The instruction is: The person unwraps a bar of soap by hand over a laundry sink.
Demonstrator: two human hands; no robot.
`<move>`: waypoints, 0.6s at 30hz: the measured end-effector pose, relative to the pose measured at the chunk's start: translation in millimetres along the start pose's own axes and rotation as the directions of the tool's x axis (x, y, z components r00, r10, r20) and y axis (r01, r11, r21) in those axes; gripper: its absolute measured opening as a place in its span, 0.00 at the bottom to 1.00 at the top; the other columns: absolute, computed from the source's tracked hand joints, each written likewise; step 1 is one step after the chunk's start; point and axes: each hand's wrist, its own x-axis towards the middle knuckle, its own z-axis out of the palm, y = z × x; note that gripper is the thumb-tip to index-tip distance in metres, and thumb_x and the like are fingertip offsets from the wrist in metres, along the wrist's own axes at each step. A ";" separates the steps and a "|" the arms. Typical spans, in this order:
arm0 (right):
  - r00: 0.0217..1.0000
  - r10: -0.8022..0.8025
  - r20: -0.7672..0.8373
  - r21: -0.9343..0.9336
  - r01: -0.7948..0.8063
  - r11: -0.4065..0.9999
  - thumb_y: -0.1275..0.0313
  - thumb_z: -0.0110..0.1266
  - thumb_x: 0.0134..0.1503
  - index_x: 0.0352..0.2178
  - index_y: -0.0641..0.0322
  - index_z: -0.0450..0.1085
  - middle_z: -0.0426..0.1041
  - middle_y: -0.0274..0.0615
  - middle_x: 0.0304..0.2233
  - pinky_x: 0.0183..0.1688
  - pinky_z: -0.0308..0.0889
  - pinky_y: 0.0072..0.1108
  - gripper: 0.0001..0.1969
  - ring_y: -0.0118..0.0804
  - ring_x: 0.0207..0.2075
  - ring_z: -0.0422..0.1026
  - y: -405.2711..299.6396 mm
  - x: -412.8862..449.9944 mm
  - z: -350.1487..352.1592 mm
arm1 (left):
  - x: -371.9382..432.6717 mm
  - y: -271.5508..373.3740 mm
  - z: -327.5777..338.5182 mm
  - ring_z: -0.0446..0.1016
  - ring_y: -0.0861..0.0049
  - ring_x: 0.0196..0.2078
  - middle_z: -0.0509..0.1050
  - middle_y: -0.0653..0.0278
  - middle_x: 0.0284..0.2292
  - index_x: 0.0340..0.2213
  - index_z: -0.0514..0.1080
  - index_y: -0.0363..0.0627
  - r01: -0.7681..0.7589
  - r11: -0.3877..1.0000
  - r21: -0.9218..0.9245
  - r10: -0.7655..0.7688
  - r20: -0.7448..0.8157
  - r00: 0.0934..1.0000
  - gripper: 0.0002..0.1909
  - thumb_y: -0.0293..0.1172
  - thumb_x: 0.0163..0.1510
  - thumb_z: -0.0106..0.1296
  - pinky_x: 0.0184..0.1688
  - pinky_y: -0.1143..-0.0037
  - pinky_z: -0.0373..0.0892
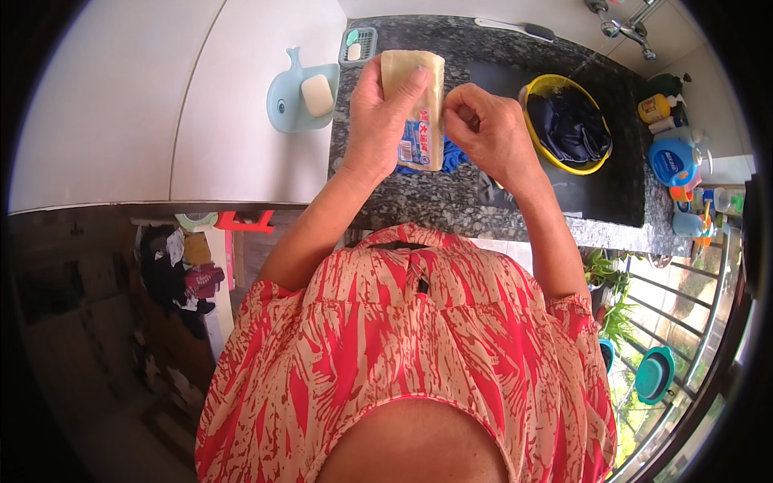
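My left hand point(375, 124) is closed around a long packet of bar soap point(412, 78) in a translucent yellowish wrapper, thumb across its face. The packet bears a blue and red printed label. Close against its right edge, my right hand point(483, 124) has its fingers curled in; whether they pinch the wrapper cannot be made out. Beneath the packet, part of a blue cloth point(454, 156) shows on the speckled stone counter point(416, 205). To the right, a yellow basin point(537, 145) stands in the dark sink point(625, 199) with dark wet-looking fabric point(567, 124) in it.
A whale-shaped dish point(287, 90) with a white soap bar point(317, 95) is at left. Behind it sits a small basket point(368, 42). A brush point(513, 27) lies along the back wall. The tap point(628, 33) overhangs the sink; bottles point(670, 160) line the right edge.
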 end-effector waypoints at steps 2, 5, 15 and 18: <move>0.993 -0.100 -0.055 -0.095 0.094 0.991 0.81 0.54 0.47 0.27 0.68 0.69 0.69 0.36 0.16 0.22 0.63 0.15 0.03 0.22 0.18 0.66 7.9 -2.6 4.8 | -0.4 -4.4 1.1 0.71 0.85 0.36 0.72 0.65 0.36 0.42 0.65 0.40 0.013 1.000 -0.021 -0.014 -0.011 1.000 0.19 0.38 0.54 0.57 0.39 0.81 0.69; 0.979 -0.159 -0.125 -0.125 0.144 0.982 0.78 0.55 0.47 0.25 0.64 0.70 0.72 0.45 0.19 0.23 0.67 0.25 0.02 0.41 0.19 0.73 5.9 -4.1 7.3 | -1.0 -6.4 -0.6 0.71 0.83 0.36 0.72 0.65 0.36 0.41 0.65 0.40 0.068 0.996 -0.053 -0.070 -0.049 0.996 0.19 0.38 0.54 0.57 0.38 0.80 0.69; 0.917 -0.392 -0.078 -0.165 0.375 0.912 0.80 0.57 0.45 0.28 0.65 0.70 0.74 0.45 0.26 0.29 0.68 0.29 0.06 0.46 0.28 0.73 -2.7 -18.5 7.6 | -1.2 4.0 -10.5 0.72 0.81 0.35 0.72 0.65 0.34 0.40 0.64 0.41 0.110 0.976 -0.189 -0.134 -0.120 0.984 0.20 0.38 0.52 0.59 0.37 0.79 0.71; 0.918 -0.396 0.028 -0.221 0.392 0.893 0.80 0.56 0.44 0.26 0.65 0.69 0.72 0.45 0.24 0.28 0.67 0.31 0.05 0.46 0.26 0.72 -3.2 -15.0 4.9 | -4.0 5.0 -7.5 0.72 0.82 0.35 0.71 0.65 0.34 0.41 0.64 0.41 0.046 0.992 -0.120 -0.062 -0.132 0.989 0.20 0.37 0.52 0.58 0.37 0.79 0.71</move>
